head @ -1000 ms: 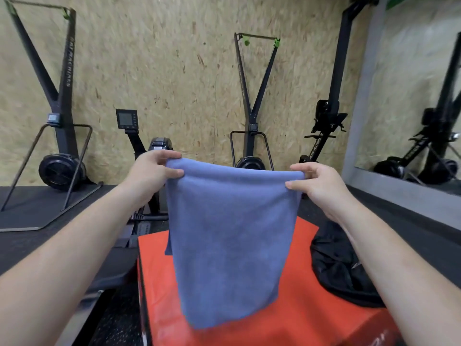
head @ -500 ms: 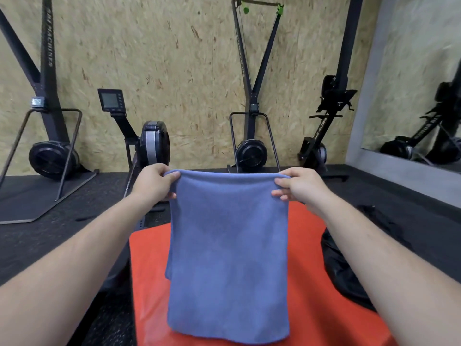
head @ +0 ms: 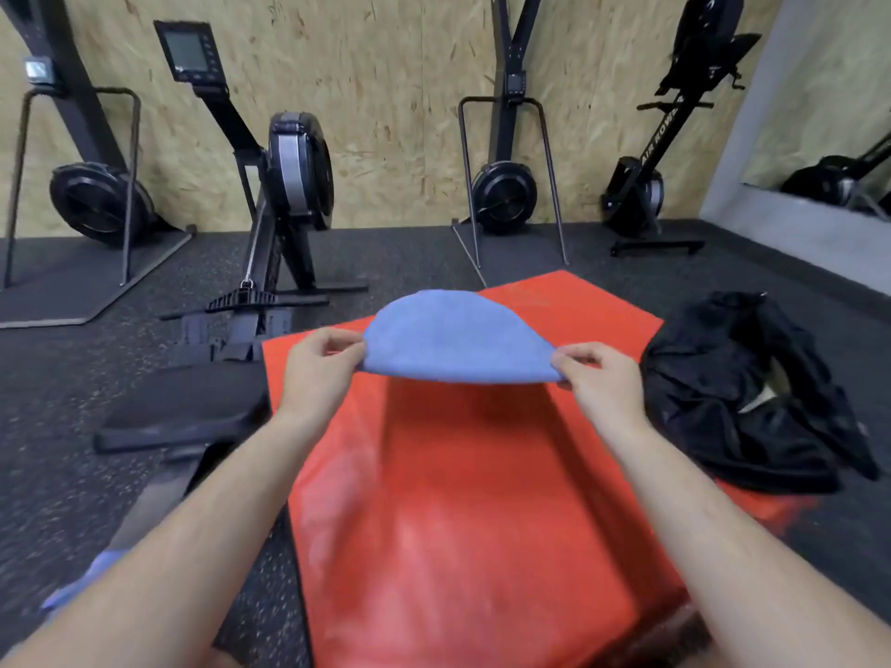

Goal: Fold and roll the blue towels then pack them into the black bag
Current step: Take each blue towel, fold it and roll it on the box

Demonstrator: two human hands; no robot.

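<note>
A person stands over a red box (head: 482,499) and holds a blue towel (head: 458,337) above its far half. The towel is soft, with a fine fuzzy surface like terry or microfibre. It swells upward in a rounded dome, and its near edge makes a smooth curved line between the two hands. It throws a dark shadow on the box under it. I cannot tell if its far edge touches the box.

The left hand (head: 318,366) pinches the left near corner of the towel between the thumb and the curled fingers. The right hand (head: 598,378) grips the right near corner in the same way, with the thumb on top and the fingers bent below. Both hands are closed on the cloth, and both forearms are bare.

The top of the box is flat and slightly shiny, like vinyl, with pale worn marks on its near part. At the right edge of the box lies the black bag (head: 737,392), crumpled and limp, of thin smooth fabric. Its mouth gapes and shows something pale inside.

The floor (head: 72,402) is dark speckled rubber. To the left stands a black rowing machine (head: 289,185) with a round grey-banded wheel housing. The far wall (head: 385,89) is of rough pressed wood chips. At the near left, behind the left forearm, there is a blurred patch of blue fabric (head: 91,576).
</note>
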